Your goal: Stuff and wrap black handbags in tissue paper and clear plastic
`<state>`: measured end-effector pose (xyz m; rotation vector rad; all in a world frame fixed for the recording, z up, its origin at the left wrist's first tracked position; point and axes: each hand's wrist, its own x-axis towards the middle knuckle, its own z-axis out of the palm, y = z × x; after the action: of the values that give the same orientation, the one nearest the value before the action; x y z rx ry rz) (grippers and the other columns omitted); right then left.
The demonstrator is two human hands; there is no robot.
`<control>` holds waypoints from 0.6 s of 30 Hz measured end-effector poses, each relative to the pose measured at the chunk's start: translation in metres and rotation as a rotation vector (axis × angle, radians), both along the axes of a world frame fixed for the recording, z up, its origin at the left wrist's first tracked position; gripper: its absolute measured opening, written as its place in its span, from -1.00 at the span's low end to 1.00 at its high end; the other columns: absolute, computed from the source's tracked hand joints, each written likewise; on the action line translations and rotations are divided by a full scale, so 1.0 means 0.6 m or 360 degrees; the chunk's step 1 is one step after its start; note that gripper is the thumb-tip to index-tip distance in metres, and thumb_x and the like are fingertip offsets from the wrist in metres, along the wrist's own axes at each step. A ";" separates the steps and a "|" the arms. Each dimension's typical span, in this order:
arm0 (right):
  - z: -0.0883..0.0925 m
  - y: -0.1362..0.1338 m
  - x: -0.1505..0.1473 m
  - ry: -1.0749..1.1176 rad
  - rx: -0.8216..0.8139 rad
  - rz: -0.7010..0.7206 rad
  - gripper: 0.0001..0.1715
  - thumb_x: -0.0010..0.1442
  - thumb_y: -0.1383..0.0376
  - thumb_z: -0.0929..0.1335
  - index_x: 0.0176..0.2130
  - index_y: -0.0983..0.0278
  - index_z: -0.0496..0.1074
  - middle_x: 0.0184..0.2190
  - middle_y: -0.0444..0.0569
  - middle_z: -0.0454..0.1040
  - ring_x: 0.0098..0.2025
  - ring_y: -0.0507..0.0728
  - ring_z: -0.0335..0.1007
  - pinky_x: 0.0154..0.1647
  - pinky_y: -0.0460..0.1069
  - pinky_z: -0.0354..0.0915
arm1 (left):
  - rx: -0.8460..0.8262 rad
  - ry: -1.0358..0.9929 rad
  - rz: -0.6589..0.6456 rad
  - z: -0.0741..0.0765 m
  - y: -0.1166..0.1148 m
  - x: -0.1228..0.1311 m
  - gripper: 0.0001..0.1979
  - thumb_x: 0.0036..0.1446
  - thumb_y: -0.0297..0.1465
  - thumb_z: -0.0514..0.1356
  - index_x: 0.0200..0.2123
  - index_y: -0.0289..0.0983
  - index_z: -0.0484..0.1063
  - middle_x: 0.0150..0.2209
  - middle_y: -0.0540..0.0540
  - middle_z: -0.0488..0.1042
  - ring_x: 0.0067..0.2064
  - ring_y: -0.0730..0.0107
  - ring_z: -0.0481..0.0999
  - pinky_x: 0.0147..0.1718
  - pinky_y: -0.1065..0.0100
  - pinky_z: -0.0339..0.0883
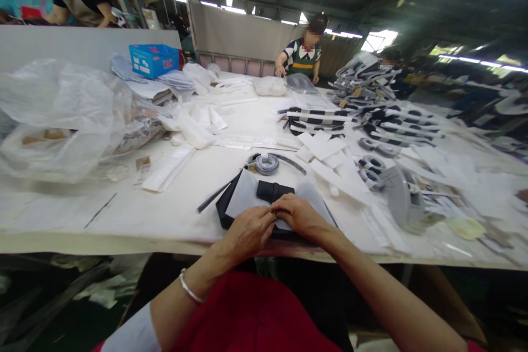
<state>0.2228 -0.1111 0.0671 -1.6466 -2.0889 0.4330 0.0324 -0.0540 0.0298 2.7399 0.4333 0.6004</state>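
Left hand (252,228), right hand (302,215) together over black bag (223,210) — grasp obscured, can't tell

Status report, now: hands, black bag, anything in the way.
Left hand and right hand meet over black bag; grip unclear. White sheets partly cover bag. Grey coil lies beyond, clear of both hands.

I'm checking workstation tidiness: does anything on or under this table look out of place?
The white pieces right of the black bag overlap at odd angles, looking scattered rather than stacked. Pale scraps lie below the table at left, like litter. I see no clear spill or damage.
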 end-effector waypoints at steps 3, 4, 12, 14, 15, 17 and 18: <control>0.008 0.007 0.003 -0.0104 -0.0033 0.0017 -0.79 0.19 0.42 0.39 -0.19 0.23 0.60 -0.25 -0.02 0.55 -0.17 0.12 0.43 -0.07 0.00 0.33 | 0.0099 -0.0014 -0.0035 -0.002 -0.001 -0.001 -0.76 0.34 -0.46 -0.02 -0.05 -0.27 0.39 -0.12 -0.14 0.51 -0.08 0.26 0.51 -0.03 0.23 0.41; 0.009 0.007 0.003 -0.0081 -0.0045 0.0008 -0.80 0.18 0.42 0.40 -0.20 0.22 0.60 -0.25 -0.03 0.55 -0.17 0.11 0.44 -0.07 -0.01 0.33 | 0.0111 -0.0041 -0.0036 -0.003 -0.002 -0.001 -0.76 0.34 -0.47 -0.02 -0.03 -0.27 0.39 -0.11 -0.15 0.51 -0.07 0.26 0.51 -0.02 0.22 0.40; 0.001 -0.009 -0.003 0.0209 -0.0092 -0.0184 -0.83 0.14 0.41 0.43 -0.24 0.20 0.62 -0.28 -0.07 0.56 -0.21 0.09 0.47 -0.10 -0.02 0.34 | -0.0094 -0.0329 0.0043 -0.011 -0.015 -0.011 -0.80 0.28 -0.47 0.09 -0.07 -0.21 0.43 -0.05 -0.11 0.53 0.01 0.29 0.49 0.06 0.23 0.37; -0.002 -0.008 -0.002 0.0250 -0.0125 -0.0233 -0.85 0.13 0.39 0.44 -0.27 0.21 0.61 -0.29 -0.07 0.56 -0.22 0.10 0.48 -0.11 -0.01 0.35 | -0.0223 -0.0340 0.0063 -0.007 -0.012 -0.009 -0.82 0.27 -0.46 0.10 -0.09 -0.20 0.43 -0.06 -0.11 0.53 0.00 0.29 0.50 0.04 0.24 0.36; -0.004 -0.007 -0.001 0.0292 -0.0133 -0.0269 -0.86 0.12 0.38 0.44 -0.26 0.21 0.61 -0.29 -0.07 0.57 -0.21 0.11 0.48 -0.11 0.00 0.35 | -0.0311 -0.0327 0.0080 -0.004 -0.009 -0.007 -0.84 0.27 -0.44 0.10 -0.11 -0.20 0.44 -0.08 -0.10 0.53 -0.03 0.30 0.51 0.02 0.25 0.36; -0.008 -0.005 0.002 0.0415 -0.0139 -0.0346 -0.77 0.09 0.35 0.46 -0.18 0.22 0.58 -0.24 -0.06 0.57 -0.18 0.12 0.49 -0.08 0.02 0.36 | -0.0491 -0.0274 0.0137 0.005 -0.002 -0.003 -0.86 0.29 -0.40 0.09 -0.16 -0.20 0.44 -0.15 -0.08 0.54 -0.09 0.31 0.52 -0.04 0.28 0.37; -0.011 -0.005 0.003 0.0484 -0.0142 -0.0379 -0.67 0.07 0.34 0.48 -0.10 0.22 0.54 -0.20 -0.05 0.57 -0.15 0.14 0.49 -0.05 0.04 0.37 | -0.0565 -0.0241 0.0185 0.009 0.002 0.000 -0.86 0.30 -0.39 0.07 -0.17 -0.20 0.43 -0.17 -0.07 0.53 -0.12 0.30 0.53 -0.07 0.28 0.38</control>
<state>0.2245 -0.1144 0.0608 -1.7310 -1.6534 0.6582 0.0326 -0.0526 0.0353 2.3279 0.6021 0.6820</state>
